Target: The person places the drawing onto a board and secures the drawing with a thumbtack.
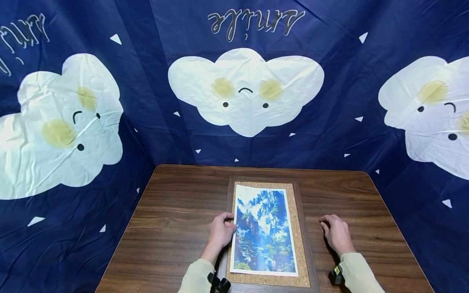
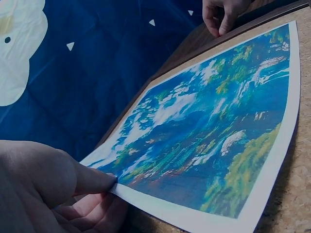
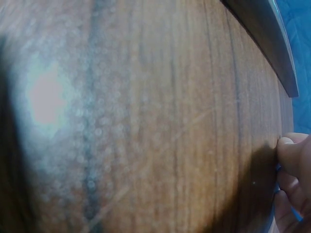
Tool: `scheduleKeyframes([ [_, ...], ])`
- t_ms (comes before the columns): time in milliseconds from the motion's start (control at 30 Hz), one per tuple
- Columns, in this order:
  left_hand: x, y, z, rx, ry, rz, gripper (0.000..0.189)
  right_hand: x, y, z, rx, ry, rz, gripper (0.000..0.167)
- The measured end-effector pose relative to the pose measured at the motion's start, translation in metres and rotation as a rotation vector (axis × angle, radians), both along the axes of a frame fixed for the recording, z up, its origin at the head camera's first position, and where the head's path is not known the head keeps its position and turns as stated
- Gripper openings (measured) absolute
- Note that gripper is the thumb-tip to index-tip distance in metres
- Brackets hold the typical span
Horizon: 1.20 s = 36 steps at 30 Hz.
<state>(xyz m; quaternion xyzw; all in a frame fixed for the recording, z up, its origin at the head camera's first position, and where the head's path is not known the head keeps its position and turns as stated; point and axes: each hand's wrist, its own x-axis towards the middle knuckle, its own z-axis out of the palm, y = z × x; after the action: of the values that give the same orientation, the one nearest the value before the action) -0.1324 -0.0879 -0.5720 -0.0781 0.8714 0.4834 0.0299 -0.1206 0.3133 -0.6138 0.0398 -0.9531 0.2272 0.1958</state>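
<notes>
A printed landscape picture (image 1: 264, 232) in blues and greens, with a white border, lies over a cork board (image 1: 302, 260) in a brown wooden frame. My left hand (image 1: 221, 231) pinches the print's left edge. In the left wrist view the thumb (image 2: 99, 180) is on top and the fingers curl beneath, and the near edge of the sheet bows up off the cork. Right of the board, my right hand (image 1: 337, 232) is low over the table, thumb and forefinger brought together. A tiny speck shows at those fingertips, too small to name.
The brown wood-grain table (image 1: 176, 203) has rounded far corners. Dark blue cloth (image 1: 146, 101) with white smiling clouds, printed upside down, hangs behind and on both sides. The board's raised frame (image 3: 267, 39) edges into the right wrist view.
</notes>
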Motion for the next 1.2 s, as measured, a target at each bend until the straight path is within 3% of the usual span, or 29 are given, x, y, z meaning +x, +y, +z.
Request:
scheduleKeyframes([
  [800,-0.003,0.009,0.001,-0.036,-0.001,0.004,0.036,-0.001,-0.001,0.0,-0.003,0.012,0.002,0.011],
  [1200,-0.005,0.014,0.001,-0.079,-0.018,0.026,0.035,0.0,0.001,0.002,-0.005,-0.041,0.001,0.009],
])
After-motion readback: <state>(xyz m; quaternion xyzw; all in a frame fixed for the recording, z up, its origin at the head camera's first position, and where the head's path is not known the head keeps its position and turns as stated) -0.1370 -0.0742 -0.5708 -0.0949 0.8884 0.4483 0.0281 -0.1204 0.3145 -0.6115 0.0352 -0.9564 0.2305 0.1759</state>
